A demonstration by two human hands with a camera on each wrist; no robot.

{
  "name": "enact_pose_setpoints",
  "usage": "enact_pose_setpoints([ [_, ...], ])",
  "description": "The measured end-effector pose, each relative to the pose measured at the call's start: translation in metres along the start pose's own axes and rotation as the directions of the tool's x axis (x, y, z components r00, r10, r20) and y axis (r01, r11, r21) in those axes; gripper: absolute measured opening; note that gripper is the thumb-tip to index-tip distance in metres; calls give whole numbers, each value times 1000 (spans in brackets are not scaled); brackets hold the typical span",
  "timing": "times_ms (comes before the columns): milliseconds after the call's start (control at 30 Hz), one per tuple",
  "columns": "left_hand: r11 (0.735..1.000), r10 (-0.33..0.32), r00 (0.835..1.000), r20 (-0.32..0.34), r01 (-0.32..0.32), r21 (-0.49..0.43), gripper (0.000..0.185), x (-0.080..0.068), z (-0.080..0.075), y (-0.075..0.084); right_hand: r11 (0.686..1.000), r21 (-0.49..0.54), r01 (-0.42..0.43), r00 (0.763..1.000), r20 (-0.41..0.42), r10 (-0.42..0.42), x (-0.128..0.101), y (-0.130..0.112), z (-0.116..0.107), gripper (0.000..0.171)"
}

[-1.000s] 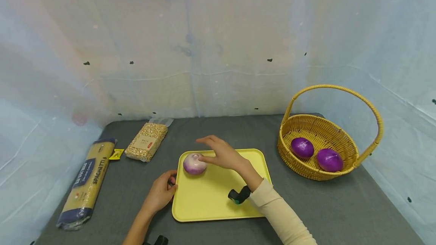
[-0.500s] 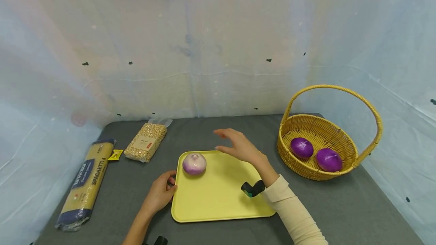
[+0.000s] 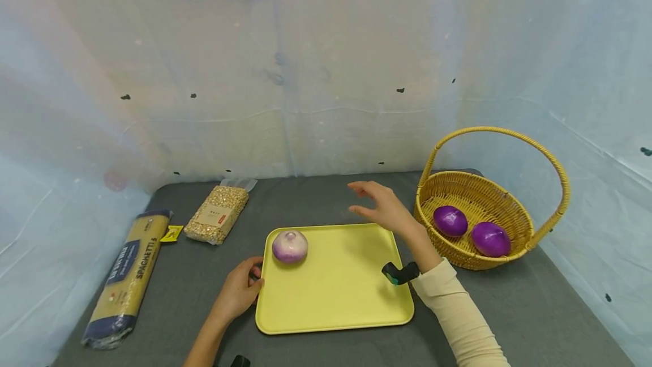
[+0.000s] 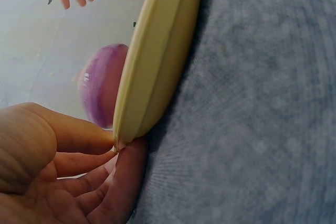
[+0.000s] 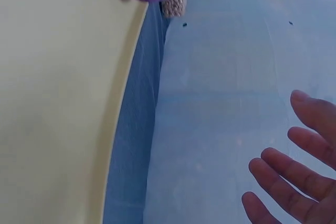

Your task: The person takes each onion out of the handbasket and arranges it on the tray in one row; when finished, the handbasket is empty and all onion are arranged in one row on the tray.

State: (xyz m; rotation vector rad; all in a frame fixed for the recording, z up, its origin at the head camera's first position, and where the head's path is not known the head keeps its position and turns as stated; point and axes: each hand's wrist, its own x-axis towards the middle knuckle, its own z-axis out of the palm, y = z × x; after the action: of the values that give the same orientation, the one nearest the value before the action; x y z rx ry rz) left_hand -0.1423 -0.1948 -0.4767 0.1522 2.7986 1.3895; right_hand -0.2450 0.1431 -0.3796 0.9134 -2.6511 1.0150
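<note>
A yellow tray (image 3: 336, 282) lies on the table, and a purple-and-white onion (image 3: 290, 246) rests in its far left corner. At the tray's left edge, my left hand (image 3: 239, 287) pinches the rim; the left wrist view shows the thumb (image 4: 79, 132) above and fingers below it. My right hand (image 3: 384, 207) hovers over the far right corner of the tray, holding nothing. Its fingers (image 5: 294, 182) are spread and slightly bent in the right wrist view. Right of that hand stands a wicker basket (image 3: 471, 183) with two purple onions (image 3: 450, 221) inside.
A spaghetti pack (image 3: 129, 276) lies at the left of the grey table (image 3: 316, 203). Beside it are a small yellow packet (image 3: 172, 234) and a clear bag of grains (image 3: 218, 214). The basket's tall handle (image 3: 499, 129) arches upward. Pale sheeting hangs behind.
My right hand has moved away from the onion on the tray, rightward and slightly farther back, toward the basket. The left hand stays at the tray's edge.
</note>
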Motion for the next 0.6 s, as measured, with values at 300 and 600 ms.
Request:
enact_pose_setpoints([
  [300, 1000, 9, 1000, -2, -9, -6, 41, 0, 1, -1, 998, -16, -57, 996, -63, 56, -12, 16, -31, 47],
  [600, 1000, -6, 1000, 5, 6, -12, 41, 0, 0, 2, 993, -27, -113, 985, -137, 108, -25, 32, -61, 48],
])
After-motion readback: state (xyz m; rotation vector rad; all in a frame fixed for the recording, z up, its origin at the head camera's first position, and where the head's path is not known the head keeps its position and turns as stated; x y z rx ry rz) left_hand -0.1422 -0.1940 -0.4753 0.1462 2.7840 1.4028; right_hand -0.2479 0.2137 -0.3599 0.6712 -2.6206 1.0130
